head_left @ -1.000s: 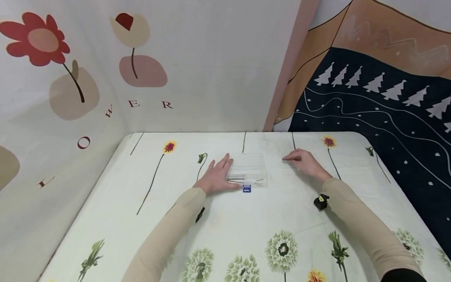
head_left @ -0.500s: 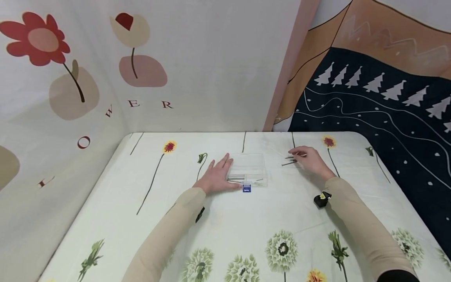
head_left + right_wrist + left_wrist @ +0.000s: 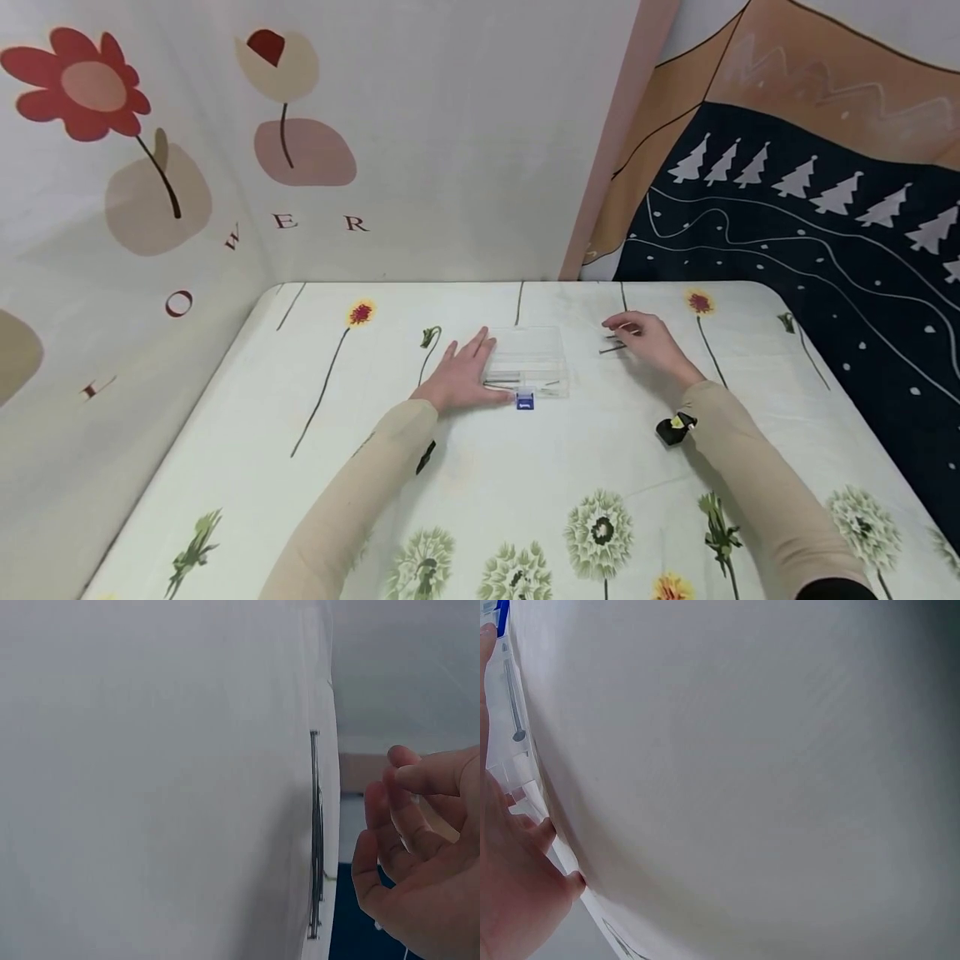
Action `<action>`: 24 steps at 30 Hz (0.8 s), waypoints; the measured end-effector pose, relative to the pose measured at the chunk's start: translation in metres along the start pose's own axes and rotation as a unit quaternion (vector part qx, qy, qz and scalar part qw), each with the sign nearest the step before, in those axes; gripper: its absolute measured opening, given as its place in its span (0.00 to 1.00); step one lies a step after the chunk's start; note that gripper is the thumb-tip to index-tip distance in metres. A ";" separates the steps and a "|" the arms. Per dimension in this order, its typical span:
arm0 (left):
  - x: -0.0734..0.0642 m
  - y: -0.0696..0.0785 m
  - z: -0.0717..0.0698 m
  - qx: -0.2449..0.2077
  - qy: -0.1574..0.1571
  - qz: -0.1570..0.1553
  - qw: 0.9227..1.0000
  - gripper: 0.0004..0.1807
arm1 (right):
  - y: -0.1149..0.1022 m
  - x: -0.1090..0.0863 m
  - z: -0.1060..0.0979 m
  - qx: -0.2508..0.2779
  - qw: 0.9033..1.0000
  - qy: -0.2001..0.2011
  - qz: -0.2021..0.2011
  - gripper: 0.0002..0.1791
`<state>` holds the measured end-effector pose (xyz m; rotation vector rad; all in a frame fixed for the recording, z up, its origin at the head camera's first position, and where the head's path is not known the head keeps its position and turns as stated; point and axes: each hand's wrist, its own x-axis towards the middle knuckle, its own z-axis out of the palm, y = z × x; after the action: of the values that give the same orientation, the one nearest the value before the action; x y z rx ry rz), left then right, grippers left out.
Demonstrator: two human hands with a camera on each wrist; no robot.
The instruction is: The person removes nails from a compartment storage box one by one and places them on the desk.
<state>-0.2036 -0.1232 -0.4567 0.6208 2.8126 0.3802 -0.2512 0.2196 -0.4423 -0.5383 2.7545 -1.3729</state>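
My left hand (image 3: 467, 379) lies spread on the left side of a clear plastic box (image 3: 528, 343), its thumb reaching toward the blue latch (image 3: 525, 402) at the front. Inside the box's front section are a few metal pieces; one nail (image 3: 514, 705) with a round head shows in the left wrist view. To the right of the box, my right hand (image 3: 651, 342) hovers over several long nails (image 3: 315, 832) lying on the table. Its fingers are loosely bent, with the thumb close to the index fingertip, and nothing shows between them. The hand partly hides the nails in the head view.
A white cloth printed with flowers covers the table (image 3: 480, 483). A pale wall hanging (image 3: 450, 142) rises at the back edge, and a dark one with white trees (image 3: 810, 217) borders the right side.
My right hand first lifted slightly back to the right, bringing the nails beneath it into sight, then shifted a little left again over them. My left hand and the box have stayed still.
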 end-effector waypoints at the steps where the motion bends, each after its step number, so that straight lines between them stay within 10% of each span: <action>1: 0.000 0.000 0.001 -0.001 0.000 0.000 1.000 0.61 | -0.002 0.000 0.002 0.001 1.000 -0.002 -0.002 0.12; 24: 0.002 0.001 0.000 0.011 -0.002 -0.005 1.000 0.60 | -0.044 0.002 0.050 0.047 0.997 -0.061 -0.019 0.12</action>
<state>-0.2048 -0.1215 -0.4565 0.6124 2.8183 0.3462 -0.2317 0.1558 -0.4389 -0.6510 2.5835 -1.4170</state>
